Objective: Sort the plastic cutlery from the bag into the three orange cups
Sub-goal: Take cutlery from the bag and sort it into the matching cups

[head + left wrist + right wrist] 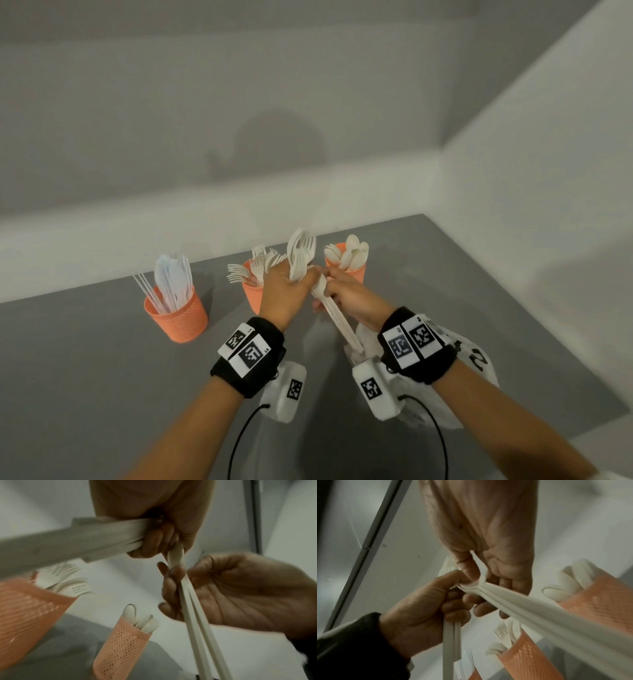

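Three orange cups stand on the grey table: the left cup (178, 318) holds knives, the middle cup (251, 296) forks, the right cup (356, 270) spoons. My left hand (291, 281) grips a bundle of white forks (301, 251), tines up, above the middle cup. My right hand (337, 291) meets it and pinches a few long white pieces (337, 320) whose handles slant down toward me. From the left wrist, these pieces (197, 628) run between both hands. The right wrist shows my right fingers (513, 586) curled round their heads; their type is unclear.
The white plastic bag (472, 356) lies at the near right, partly under my right forearm. White walls close the table at the back and right. Wrist-camera cables hang below both forearms.
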Tool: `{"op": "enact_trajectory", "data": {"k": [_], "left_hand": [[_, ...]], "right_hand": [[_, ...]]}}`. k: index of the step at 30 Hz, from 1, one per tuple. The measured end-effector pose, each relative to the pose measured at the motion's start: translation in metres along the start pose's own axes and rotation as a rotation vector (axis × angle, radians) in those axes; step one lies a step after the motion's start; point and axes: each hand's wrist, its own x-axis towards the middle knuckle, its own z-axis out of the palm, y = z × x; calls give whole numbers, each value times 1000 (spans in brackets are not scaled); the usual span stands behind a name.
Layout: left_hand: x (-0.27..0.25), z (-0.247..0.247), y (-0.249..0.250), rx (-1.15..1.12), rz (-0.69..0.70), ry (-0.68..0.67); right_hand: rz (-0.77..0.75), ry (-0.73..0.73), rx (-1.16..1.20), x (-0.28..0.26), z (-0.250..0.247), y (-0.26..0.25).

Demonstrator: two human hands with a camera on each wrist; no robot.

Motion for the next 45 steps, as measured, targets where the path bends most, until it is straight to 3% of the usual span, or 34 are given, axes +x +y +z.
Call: {"op": "enact_trajectory", "data": {"k": [3, 6, 8, 13, 16, 19, 33, 39, 45], "left_hand": [[7, 7, 14, -28, 70, -37], [19, 4, 22, -133, -38, -43], [30, -7, 17, -216, -138, 43], [69, -47, -5, -227, -181, 408], [92, -62, -10, -280, -143, 562], [106, -68, -12, -299, -90, 634], [104, -40, -68, -121, -10, 532], [95, -31, -79, -122, -75, 535], [78, -23, -87, -8, -116, 519]], "right_hand": [[-74, 66, -2, 14, 0, -16], [-80, 188, 269, 33, -16, -28], [-95, 288, 433, 43, -39, -41], [-302, 603, 433, 75, -93, -70], [-338, 675, 453, 97, -107, -73], [-355, 691, 433, 113, -107, -65], [-340, 659, 359, 143, -91, -5], [-302, 660, 382, 145, -90, 10], [-223, 691, 153, 145, -87, 17]]}}
